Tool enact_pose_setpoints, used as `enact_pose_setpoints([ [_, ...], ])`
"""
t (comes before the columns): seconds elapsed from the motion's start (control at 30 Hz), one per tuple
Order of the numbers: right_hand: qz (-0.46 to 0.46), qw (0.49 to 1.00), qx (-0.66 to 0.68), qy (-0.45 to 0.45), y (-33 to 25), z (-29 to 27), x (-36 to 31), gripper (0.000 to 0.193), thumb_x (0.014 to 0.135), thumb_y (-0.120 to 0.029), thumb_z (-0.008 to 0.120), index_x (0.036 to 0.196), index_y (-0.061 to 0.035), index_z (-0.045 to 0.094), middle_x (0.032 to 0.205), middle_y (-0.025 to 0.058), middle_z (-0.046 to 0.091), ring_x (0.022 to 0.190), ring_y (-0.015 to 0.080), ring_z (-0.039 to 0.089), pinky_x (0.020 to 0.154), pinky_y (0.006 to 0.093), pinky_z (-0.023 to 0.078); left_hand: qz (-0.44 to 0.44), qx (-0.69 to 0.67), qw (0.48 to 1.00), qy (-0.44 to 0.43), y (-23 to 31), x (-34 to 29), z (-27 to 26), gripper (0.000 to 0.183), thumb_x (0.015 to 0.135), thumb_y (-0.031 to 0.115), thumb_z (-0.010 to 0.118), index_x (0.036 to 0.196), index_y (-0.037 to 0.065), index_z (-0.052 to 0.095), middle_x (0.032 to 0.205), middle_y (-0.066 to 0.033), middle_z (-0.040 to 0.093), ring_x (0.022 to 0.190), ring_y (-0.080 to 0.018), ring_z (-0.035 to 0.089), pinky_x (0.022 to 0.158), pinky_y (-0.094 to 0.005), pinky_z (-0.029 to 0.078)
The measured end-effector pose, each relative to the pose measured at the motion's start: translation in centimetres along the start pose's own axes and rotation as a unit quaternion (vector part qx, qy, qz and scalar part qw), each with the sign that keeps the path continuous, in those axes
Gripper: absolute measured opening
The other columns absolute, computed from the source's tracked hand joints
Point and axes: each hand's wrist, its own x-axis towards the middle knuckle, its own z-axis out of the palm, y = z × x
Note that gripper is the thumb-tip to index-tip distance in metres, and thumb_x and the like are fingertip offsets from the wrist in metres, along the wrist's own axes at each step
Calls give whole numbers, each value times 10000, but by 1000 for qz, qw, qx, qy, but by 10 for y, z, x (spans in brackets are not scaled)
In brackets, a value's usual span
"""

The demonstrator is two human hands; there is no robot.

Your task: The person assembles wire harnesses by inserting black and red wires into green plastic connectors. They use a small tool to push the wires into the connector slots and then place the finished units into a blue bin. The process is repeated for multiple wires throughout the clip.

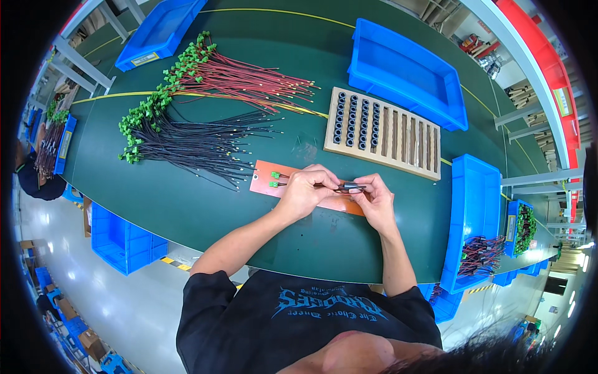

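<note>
Over an orange board [264, 169] on the green table, my two hands meet at a small black cylindrical part [354, 186]. My right hand [377, 201] pinches this part between thumb and fingertips. Close beside it, my left hand [305, 192] is closed on thin dark wire [320, 185] at the part's left end. Two green terminal connectors, an upper one [275, 176] and a lower one [274, 184], lie on the board's left end with short leads running toward my left hand. My fingers hide where wire and part meet.
Black wires [199, 146] and red wires [249, 78] with green connectors lie in bundles at the left. A slotted wooden rack [329, 134] holds rows of black cylinders behind my hands. Blue bins stand at the back [405, 56] and right [470, 206], the right one holding wire assemblies.
</note>
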Motion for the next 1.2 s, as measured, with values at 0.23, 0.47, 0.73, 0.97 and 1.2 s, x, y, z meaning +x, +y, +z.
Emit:
enact_pose_setpoints([
  [0.23, -31, 998, -54, -10, -10, 1, -1, 233, 986, -80, 719, 1154, 4, 580, 1102, 122, 747, 1023, 169, 712, 873, 315, 555, -83, -101, 990, -43, -10, 9, 0, 86, 892, -93, 723, 885, -43, 653, 1119, -147, 701, 985, -159, 705, 894, -290, 597],
  [0.47, -58, 995, -72, -24, -5, -11, -2, 212, 1005, -14, 659, 1206, 19, 602, 1142, 125, 750, 999, 184, 735, 900, 323, 585, -129, -68, 987, -65, -4, 10, -1, 122, 930, -57, 711, 885, -24, 603, 1189, -195, 716, 1041, -168, 713, 895, -296, 595],
  [0.73, -57, 998, 11, -27, -5, -7, -3, 216, 1016, 26, 616, 1227, 47, 578, 1141, 139, 741, 1086, 198, 725, 952, 318, 591, -83, -105, 988, -72, -8, 8, -1, 128, 920, -55, 727, 882, -19, 611, 1147, -189, 726, 1009, -164, 718, 892, -297, 600],
  [0.97, -81, 997, -11, -9, -4, -2, -2, 196, 995, 64, 615, 1185, 56, 569, 1134, 138, 712, 1074, 216, 727, 974, 339, 597, -75, -122, 988, -51, -10, 5, -1, 125, 914, -72, 725, 873, -25, 616, 1128, -183, 720, 1006, -170, 718, 887, -301, 607],
  [1.2, -80, 992, 84, 48, 4, 9, -1, 178, 994, 94, 595, 1153, 40, 537, 1129, 165, 672, 1066, 209, 707, 875, 307, 621, -21, -87, 992, -84, 0, 4, -7, 147, 877, -34, 771, 834, -16, 632, 1093, -140, 727, 935, -151, 712, 841, -290, 607],
])
